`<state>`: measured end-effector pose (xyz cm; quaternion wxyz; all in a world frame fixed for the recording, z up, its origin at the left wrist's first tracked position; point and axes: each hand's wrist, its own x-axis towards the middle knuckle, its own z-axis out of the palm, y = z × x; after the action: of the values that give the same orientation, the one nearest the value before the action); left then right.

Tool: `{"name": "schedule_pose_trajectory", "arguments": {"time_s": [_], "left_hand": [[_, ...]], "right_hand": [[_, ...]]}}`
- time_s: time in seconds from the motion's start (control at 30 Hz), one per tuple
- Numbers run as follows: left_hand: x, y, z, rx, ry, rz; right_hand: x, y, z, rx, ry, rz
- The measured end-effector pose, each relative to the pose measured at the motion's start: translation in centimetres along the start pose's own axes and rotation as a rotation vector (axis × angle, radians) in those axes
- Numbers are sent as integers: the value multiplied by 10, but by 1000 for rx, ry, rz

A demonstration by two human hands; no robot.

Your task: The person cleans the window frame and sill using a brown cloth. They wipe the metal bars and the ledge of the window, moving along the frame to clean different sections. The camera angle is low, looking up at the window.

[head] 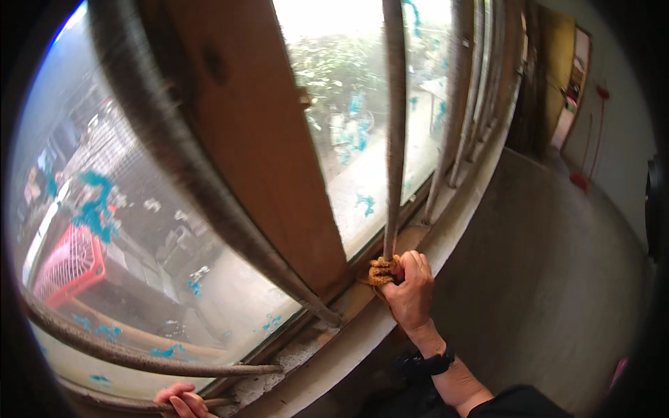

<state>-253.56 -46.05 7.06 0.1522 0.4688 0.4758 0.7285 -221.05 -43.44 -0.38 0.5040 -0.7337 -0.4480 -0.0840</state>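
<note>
My right hand (410, 287) grips an orange-brown cloth (381, 271), which is wrapped around the foot of a vertical metal window bar (394, 130) just above the sill. At the bottom left, my left hand (183, 401) has its fingers curled around another metal bar (130, 405) close to the sill. Behind the bars are glass panes (251, 292) with blue patches stuck or painted on them, and a brown wooden window post (272, 172) stands between the panes. The cloth hides the base of the bar that it surrounds.
A pale sill (355, 339) with a rough, crumbly surface runs along the window. More bars (460, 104) rise farther along. Beyond the floor (512, 271), a red broom and dustpan (579, 181) lean by the wall near a doorway. Outside stands a pink plastic basket (70, 261).
</note>
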Motion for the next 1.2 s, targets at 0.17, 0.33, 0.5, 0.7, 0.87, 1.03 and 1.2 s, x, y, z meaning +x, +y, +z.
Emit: {"name": "schedule_pose_trajectory", "arguments": {"time_s": [0.17,0.33,0.5,0.7,0.87,1.03,1.2], "left_hand": [[3,2,6,-62,-9,-27],[4,0,0,-42,-37,-28],[4,-3,2,-51,-22,-23],[4,-11,-6,-144,-45,-2],[3,-3,6,-150,-3,-15],[3,-5,0,-157,-41,-30],[4,-3,0,-146,-67,-38]], "right_hand": [[-2,-1,-3,225,-45,174],[-18,26,-17,505,-55,412],[-23,24,-40,945,91,491],[-18,-16,-39,247,-18,-130],[-27,-16,-10,-210,-96,-404],[-21,-9,-9,-105,-167,-361],[-24,-18,-29,226,-396,-403]]}}
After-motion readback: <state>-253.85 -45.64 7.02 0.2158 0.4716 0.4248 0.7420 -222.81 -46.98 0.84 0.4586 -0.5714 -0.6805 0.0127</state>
